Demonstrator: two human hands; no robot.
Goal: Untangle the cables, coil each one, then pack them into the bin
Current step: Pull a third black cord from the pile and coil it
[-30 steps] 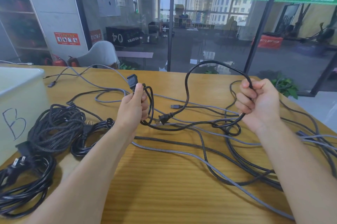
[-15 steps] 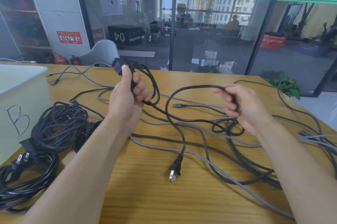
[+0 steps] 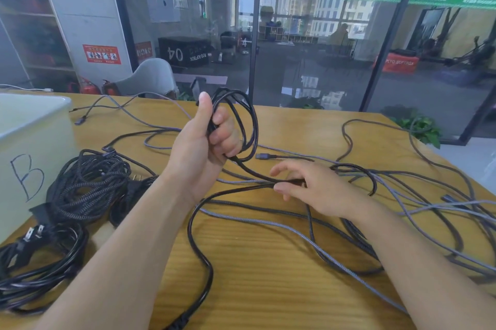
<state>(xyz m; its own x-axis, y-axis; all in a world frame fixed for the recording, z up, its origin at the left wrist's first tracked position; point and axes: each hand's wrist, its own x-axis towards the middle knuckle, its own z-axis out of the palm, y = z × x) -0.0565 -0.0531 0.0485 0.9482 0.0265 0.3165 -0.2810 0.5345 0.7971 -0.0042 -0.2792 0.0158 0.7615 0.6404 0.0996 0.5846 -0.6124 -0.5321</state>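
From my feed I see two bare forearms running up from the bottom edge of the picture, each ending in a bare hand. The left hand [image 3: 204, 139] and the right hand [image 3: 316, 190] carry no glove, ring, watch or strap that I can make out. No sleeve reaches into view on either arm; both are uncovered as far down as the picture goes. Fingernails look short and unpainted on the fingers [image 3: 280, 168] I can see. No markings show on either arm
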